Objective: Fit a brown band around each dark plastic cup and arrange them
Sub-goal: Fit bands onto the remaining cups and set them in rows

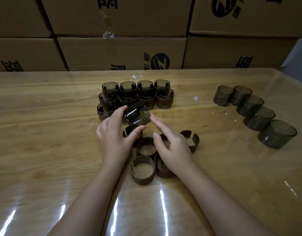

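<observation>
1. My left hand (114, 138) pinches a dark translucent plastic cup (137, 115), tilted at frame centre, I judge ready for banding.
2. My right hand (170, 147) hovers spread above loose brown split bands (143, 169), likely choosing one.

My left hand (114, 138) and the dark cup (137, 114) it grips hide most of one brown band (126, 132); my right hand (172, 149) partly covers two more.
</observation>
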{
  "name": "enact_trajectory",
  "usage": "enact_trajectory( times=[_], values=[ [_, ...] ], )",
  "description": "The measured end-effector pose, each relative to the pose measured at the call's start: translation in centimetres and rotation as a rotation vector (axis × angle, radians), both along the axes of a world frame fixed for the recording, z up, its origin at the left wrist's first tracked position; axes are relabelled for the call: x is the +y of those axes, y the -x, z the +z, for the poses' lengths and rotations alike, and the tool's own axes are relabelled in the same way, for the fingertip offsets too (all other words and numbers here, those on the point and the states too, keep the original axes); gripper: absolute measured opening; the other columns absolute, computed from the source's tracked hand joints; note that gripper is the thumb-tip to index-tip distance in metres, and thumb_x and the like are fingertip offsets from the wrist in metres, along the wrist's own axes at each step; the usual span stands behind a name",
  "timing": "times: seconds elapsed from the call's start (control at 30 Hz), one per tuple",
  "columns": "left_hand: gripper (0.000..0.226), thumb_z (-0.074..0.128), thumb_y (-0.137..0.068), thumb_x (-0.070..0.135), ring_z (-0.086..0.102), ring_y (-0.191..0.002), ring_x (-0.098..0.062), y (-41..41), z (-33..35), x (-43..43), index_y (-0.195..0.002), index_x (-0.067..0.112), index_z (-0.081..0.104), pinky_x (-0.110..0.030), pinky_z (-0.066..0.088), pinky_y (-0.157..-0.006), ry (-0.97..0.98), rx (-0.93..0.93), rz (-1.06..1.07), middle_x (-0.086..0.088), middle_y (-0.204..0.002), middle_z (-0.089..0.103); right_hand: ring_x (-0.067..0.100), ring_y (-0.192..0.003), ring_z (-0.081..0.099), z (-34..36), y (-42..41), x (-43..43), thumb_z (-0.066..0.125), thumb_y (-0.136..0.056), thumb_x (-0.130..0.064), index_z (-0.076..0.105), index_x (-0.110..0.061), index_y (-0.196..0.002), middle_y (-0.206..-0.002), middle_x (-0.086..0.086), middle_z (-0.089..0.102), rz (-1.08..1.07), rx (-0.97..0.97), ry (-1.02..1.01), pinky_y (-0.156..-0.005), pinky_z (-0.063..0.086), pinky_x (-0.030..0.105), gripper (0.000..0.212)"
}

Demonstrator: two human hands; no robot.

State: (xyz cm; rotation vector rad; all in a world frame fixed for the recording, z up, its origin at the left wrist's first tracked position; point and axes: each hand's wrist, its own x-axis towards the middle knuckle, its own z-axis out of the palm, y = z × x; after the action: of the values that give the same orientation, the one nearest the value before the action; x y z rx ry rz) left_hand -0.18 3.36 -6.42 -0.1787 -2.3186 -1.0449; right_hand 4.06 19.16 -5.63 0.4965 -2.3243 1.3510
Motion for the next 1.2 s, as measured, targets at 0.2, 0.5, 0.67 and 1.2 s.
enact_trajectory(
  times=[0.2,0.5,0.67,1.2],
  values=[
    [0.072,0.055,-0.074,0.064,0.051,-0.114,-0.009,-0.2,0.43,0.13,-0.133,0.023,0.052,-0.035,0.022,-0.103,0.089,0.047,-0.079,0.007,-0.132,0.057,-0.001,-0.139,0.033,-0.05,0.17,0.0,0.048,-0.095,-0.01,0.046,-0.009,-0.141,-0.15,-0.003,0.041,-0.012,0.042,-0.009,-0.11,0.028,0.013,0.046],
    [0.068,0.06,-0.078,0.056,0.052,-0.111,-0.006,-0.6,0.53,0.3,-0.134,0.02,0.05,-0.034,0.032,-0.093,0.141,0.111,-0.294,0.014,-0.135,0.048,0.001,-0.144,0.025,-0.31,0.49,-0.14,0.046,-0.097,-0.021,0.033,-0.017,-0.148,-0.156,-0.009,0.03,-0.011,0.024,0.076,-0.115,0.023,0.018,0.053],
    [0.069,0.063,-0.077,0.054,0.048,-0.116,-0.005,-0.76,0.4,0.44,-0.136,0.024,0.043,-0.032,0.035,-0.094,0.133,0.131,-0.391,0.01,-0.138,0.045,-0.001,-0.144,0.022,-0.09,0.54,-0.07,0.041,-0.097,-0.037,0.023,-0.026,-0.15,-0.157,-0.01,0.027,-0.006,-0.034,0.118,-0.115,0.023,0.018,0.057],
    [0.064,0.066,-0.082,0.047,0.049,-0.126,-0.003,-0.26,0.17,0.01,-0.138,0.032,0.04,-0.029,0.045,-0.102,-0.273,0.121,-0.364,0.031,-0.136,0.045,-0.008,-0.141,0.022,0.4,0.08,-0.02,0.032,-0.091,-0.059,0.025,-0.027,-0.151,-0.153,-0.017,0.028,0.013,-0.178,0.003,-0.113,0.022,0.013,0.069]
  ],
)
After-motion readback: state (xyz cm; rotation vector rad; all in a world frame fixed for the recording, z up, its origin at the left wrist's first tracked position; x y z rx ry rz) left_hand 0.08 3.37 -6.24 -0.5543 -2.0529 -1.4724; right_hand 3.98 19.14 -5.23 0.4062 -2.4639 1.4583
